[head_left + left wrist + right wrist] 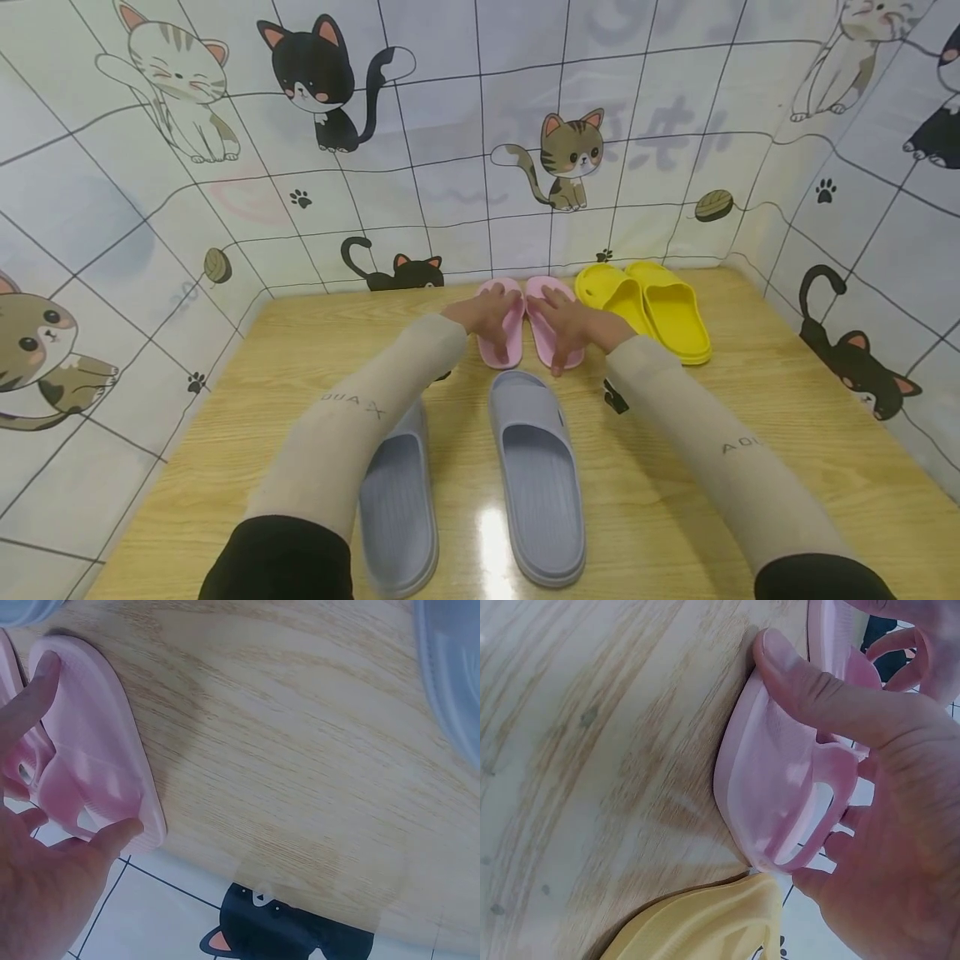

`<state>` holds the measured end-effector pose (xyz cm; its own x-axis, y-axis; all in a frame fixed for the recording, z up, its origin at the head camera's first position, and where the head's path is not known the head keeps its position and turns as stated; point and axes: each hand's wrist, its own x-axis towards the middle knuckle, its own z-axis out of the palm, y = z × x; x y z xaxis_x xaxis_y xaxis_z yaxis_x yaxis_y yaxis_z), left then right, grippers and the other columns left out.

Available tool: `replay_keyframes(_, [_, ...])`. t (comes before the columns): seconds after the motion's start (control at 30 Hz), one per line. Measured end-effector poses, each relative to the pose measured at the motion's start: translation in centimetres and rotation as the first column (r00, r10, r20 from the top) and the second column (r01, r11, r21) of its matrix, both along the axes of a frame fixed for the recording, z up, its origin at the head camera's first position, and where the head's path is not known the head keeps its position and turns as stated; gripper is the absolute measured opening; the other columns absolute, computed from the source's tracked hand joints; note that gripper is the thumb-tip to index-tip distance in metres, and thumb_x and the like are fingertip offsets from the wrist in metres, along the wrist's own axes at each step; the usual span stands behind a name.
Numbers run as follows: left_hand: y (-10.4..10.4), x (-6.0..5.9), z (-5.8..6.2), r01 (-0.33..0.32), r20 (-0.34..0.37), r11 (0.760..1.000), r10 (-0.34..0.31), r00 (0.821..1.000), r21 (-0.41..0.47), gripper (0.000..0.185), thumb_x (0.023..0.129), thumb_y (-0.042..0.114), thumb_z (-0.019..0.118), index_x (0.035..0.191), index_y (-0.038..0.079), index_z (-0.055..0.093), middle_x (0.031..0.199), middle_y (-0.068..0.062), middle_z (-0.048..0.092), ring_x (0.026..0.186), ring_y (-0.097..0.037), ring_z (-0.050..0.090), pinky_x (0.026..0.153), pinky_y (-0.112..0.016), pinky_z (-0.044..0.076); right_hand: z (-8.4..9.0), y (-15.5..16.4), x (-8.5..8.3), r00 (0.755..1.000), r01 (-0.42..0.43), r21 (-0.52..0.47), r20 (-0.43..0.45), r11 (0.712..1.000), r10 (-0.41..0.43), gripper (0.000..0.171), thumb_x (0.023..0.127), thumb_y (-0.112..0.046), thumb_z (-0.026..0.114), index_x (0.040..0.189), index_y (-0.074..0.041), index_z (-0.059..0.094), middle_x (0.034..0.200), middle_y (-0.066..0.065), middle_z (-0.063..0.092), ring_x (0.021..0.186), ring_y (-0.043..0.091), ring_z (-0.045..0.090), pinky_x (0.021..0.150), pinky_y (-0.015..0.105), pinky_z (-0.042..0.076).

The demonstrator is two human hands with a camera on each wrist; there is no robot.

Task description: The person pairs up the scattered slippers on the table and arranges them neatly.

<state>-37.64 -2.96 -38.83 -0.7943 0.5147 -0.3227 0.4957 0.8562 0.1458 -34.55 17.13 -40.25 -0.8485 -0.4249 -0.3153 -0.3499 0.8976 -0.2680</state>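
Your left hand [483,317] lies over the left pink slipper [507,337], and your right hand [570,325] lies over the right pink slipper [542,329]. The two slippers sit side by side, touching or nearly so, at the far edge of the wooden table [750,433], close against the cat-printed back wall [480,167].

In the left wrist view your thumb [112,836] hooks the outer rim of the left pink slipper while a finger [30,697] stretches along its sole toward the end, so the hand clasps the slipper across its width. In the right wrist view your thumb [817,697] presses along the right pink slipper's upturned edge and the fingers curl round its strap from the other side; that side of the slipper tips up off the wood.

You have little room on the right: the yellow slippers [660,308] stand just beside your right hand, and the right wrist view shows a yellow edge [705,922] touching the pink one's end. Toward you, the two grey slippers [536,475] lie near the pink pair's near ends, the left one partly under your left forearm [360,417]. To the left of the pink pair the bare wood runs out to the side wall. Bare wood also lies right of the yellow pair and around the grey ones.
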Motion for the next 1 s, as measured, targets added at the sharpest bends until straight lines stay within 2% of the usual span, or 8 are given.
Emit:
replay_keyframes(0.17, [-0.1,0.0,0.0,-0.004,0.016,1.000,0.003,1.000,0.019,0.123,0.072,0.037,0.092,0.166,0.021,0.014,0.173,-0.018,0.011,0.159,-0.040,0.019,0.123,-0.062,0.031,0.0,0.1,-0.2,1.000,-0.012,0.004,0.002,1.000,0.012,0.136,0.069,-0.026,0.095,0.168,-0.024,0.002,0.175,0.014,-0.012,0.161,0.042,-0.004,0.125,0.068,0.017])
replay_keyframes(0.37, [-0.1,0.1,0.1,-0.020,0.064,0.999,0.018,0.998,0.045,0.125,0.075,0.034,0.090,0.168,0.023,0.007,0.175,-0.016,-0.001,0.161,-0.041,0.007,0.125,-0.066,0.021,0.0,0.3,-0.4,1.000,-0.014,0.014,0.006,1.000,0.014,0.136,0.069,-0.026,0.095,0.168,-0.024,0.002,0.175,0.013,-0.013,0.162,0.039,-0.006,0.125,0.066,0.020])
replay_keyframes(0.5, [-0.1,0.2,0.3,-0.037,0.090,0.998,0.033,0.995,0.044,0.124,0.078,0.033,0.089,0.168,0.024,0.004,0.175,-0.015,-0.006,0.161,-0.044,0.002,0.124,-0.068,0.018,0.2,0.3,-0.5,0.999,-0.038,0.013,-0.002,0.999,0.039,0.135,0.069,-0.026,0.094,0.168,-0.020,0.002,0.174,0.017,-0.014,0.161,0.040,-0.008,0.125,0.066,0.020])
replay_keyframes(0.67, [0.1,0.0,0.9,-0.055,0.126,0.998,0.054,0.991,0.006,0.121,0.081,0.032,0.086,0.168,0.025,0.002,0.175,-0.014,-0.009,0.159,-0.048,0.001,0.124,-0.069,0.018,0.6,0.4,-0.8,0.998,-0.062,0.000,0.009,0.998,0.062,0.136,0.070,-0.033,0.095,0.168,-0.018,0.002,0.173,0.019,-0.013,0.160,0.043,-0.010,0.125,0.069,0.015])
replay_keyframes(0.8, [-0.2,0.0,1.1,-0.057,0.153,0.998,0.052,0.987,0.029,0.123,0.080,0.032,0.087,0.168,0.025,0.001,0.175,-0.014,-0.010,0.158,-0.051,0.002,0.124,-0.069,0.015,1.0,0.6,-1.0,0.999,-0.047,-0.024,0.014,0.999,0.048,0.138,0.068,-0.041,0.097,0.168,-0.019,0.004,0.172,0.021,-0.015,0.160,0.046,-0.010,0.125,0.070,0.010])
replay_keyframes(0.9, [-0.8,-0.2,1.0,-0.035,0.145,0.996,0.023,0.989,0.077,0.122,0.083,0.036,0.086,0.168,0.020,0.000,0.175,-0.015,-0.009,0.160,-0.046,-0.001,0.127,-0.066,0.012,1.4,0.8,-1.0,0.999,-0.027,-0.060,0.024,0.998,0.029,0.133,0.072,-0.036,0.095,0.168,-0.020,0.004,0.171,0.023,-0.020,0.159,0.048,-0.006,0.124,0.070,0.015])
replay_keyframes(1.0, [-1.7,-0.4,1.1,-0.037,0.142,0.990,0.018,0.990,0.134,0.115,0.089,0.042,0.079,0.167,0.015,-0.001,0.175,-0.017,-0.007,0.162,-0.037,-0.004,0.130,-0.059,0.010,2.0,1.0,-0.9,0.999,-0.035,-0.085,-0.005,0.996,0.035,0.109,0.082,-0.029,0.088,0.167,-0.020,0.019,0.172,0.022,-0.017,0.158,0.051,0.000,0.122,0.070,0.022])
